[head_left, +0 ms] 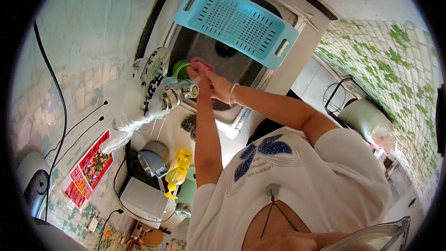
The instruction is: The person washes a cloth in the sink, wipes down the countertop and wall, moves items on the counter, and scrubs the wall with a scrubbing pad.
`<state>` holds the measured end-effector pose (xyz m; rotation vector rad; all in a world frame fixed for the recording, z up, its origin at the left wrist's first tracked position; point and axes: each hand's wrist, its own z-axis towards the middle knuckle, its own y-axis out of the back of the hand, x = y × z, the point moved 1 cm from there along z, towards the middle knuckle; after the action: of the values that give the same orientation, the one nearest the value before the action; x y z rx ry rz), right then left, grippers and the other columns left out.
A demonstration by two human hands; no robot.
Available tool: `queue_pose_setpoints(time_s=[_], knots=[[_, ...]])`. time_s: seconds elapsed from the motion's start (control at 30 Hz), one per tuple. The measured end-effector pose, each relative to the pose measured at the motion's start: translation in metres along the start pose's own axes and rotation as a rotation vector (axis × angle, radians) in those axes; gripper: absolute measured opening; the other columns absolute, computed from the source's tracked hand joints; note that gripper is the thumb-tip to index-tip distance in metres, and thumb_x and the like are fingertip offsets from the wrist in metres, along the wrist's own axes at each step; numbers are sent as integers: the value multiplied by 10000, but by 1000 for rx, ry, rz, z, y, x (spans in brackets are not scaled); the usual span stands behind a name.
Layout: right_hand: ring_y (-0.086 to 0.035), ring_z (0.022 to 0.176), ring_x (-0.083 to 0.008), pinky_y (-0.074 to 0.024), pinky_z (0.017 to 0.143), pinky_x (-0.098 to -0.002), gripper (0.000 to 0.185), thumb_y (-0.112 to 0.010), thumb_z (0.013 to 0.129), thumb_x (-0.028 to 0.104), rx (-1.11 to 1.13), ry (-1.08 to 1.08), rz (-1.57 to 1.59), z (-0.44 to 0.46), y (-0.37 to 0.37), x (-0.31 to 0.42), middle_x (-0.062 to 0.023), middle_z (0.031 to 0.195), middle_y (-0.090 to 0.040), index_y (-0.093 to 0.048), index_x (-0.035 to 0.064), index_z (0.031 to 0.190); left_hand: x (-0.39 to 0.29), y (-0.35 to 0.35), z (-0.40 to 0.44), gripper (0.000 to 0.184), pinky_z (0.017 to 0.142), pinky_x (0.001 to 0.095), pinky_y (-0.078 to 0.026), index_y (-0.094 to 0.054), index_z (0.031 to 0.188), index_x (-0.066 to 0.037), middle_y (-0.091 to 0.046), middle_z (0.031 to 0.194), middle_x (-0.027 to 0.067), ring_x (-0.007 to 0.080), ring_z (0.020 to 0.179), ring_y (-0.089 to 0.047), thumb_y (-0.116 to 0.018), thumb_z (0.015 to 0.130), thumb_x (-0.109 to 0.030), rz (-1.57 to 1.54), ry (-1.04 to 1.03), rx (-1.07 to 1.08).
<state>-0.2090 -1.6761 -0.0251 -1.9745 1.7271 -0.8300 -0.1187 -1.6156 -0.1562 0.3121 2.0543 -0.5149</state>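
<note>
My left hand (192, 73) and my right hand (220, 86) meet over the sink (241, 72), close to the tap (179, 95). At the fingers shows a small pink, cloth-like thing (200, 62), partly covered by my hands. My right fingers appear closed around it, and a pale bracelet circles that wrist. Just left of my left hand is a round green thing with a rim (180, 69), perhaps a bowl or cup. My left fingers look curled, but what they grip is hidden.
A light blue perforated basket (237, 23) lies across the sink's far side. A plastic bag (139, 93) hangs beside the tap. At lower left stand a metal pot (153, 158), a yellow pump bottle (178, 169) and a whitish box (141, 199). A black cable (58, 88) runs along the wall.
</note>
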Motion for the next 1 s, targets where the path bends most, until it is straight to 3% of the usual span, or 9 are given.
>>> queue_pose_setpoints(time_s=[0.23, 0.27, 0.3, 0.33, 0.57, 0.7, 0.77, 0.93, 1.0], knots=[[-554, 797, -222, -460, 748, -302, 364, -561, 824, 355, 478, -92, 203, 72, 72, 20, -110, 881, -580, -515, 45, 1010, -43, -80, -98, 232, 697, 276, -392, -369, 1048, -98, -436, 956, 17, 126, 810, -447, -507, 871, -157, 173, 14, 6], [-563, 772, -241, -473, 734, -315, 306, -601, 806, 249, 173, -198, 177, 82, 76, 19, -131, 860, -579, -517, 24, 995, -46, -87, -107, 246, 712, 273, -383, -362, 1053, -97, -430, 948, 15, 120, 814, -439, -511, 867, -153, 153, -57, 78], [-563, 772, -241, -473, 734, -315, 306, -601, 806, 249, 176, -200, 175, 93, 85, 16, -131, 860, -579, -517, 24, 995, -54, -97, -113, 260, 726, 269, -374, -354, 1058, -96, -424, 940, 13, 113, 818, -430, -516, 862, -150, 132, -128, 152], [-568, 788, -229, -477, 735, -323, 269, -575, 822, 220, 542, -210, 249, 100, 92, 10, -131, 872, -583, -521, 27, 1001, -64, -104, -116, 272, 762, 274, -359, -342, 1061, -81, -414, 953, 33, 106, 839, -415, -514, 861, -151, 155, -147, 224], [-515, 799, -148, -430, 721, -323, 272, -454, 877, 382, 6, -7, -18, 58, 46, -14, 1, 878, -561, -568, 145, 945, -56, -53, -58, 211, 711, 351, -396, -374, 1012, -17, -416, 956, 127, 222, 813, -445, -480, 863, -121, 806, -550, -200], [-520, 830, -157, -418, 728, -327, 489, -317, 873, 559, 164, 25, -135, 27, 29, 10, -9, 970, -567, -559, 160, 1018, -37, -13, -27, 252, 748, 407, -400, -412, 1027, 5, -456, 954, 177, 313, 866, -476, -405, 905, -216, 946, -504, -164], [-511, 988, -173, -401, 847, -358, 551, -213, 894, 551, 120, -119, 6, 8, 16, 33, -34, 1108, -541, -535, 133, 1053, -52, -32, -55, 328, 770, 433, -383, -419, 1056, 3, -461, 975, 188, 337, 869, -469, -439, 885, -276, 1050, -607, -129], [-536, 966, -196, -410, 874, -345, 447, -262, 927, 424, 344, -54, 159, 55, 53, 7, -77, 1043, -579, -525, 82, 1045, -67, -34, -83, 573, 821, 478, -352, -407, 1129, 0, -459, 1059, 218, 382, 933, -450, -485, 814, -472, 1297, -726, 82], [-545, 956, -203, -413, 882, -334, 404, -286, 936, 370, 394, -14, 128, 56, 49, 5, -91, 1020, -589, -520, 60, 1049, -67, -32, -83, 673, 702, 452, -466, -370, 1202, -30, -443, 1130, 199, 382, 916, -516, -428, 804, -570, 1327, -901, 144]])
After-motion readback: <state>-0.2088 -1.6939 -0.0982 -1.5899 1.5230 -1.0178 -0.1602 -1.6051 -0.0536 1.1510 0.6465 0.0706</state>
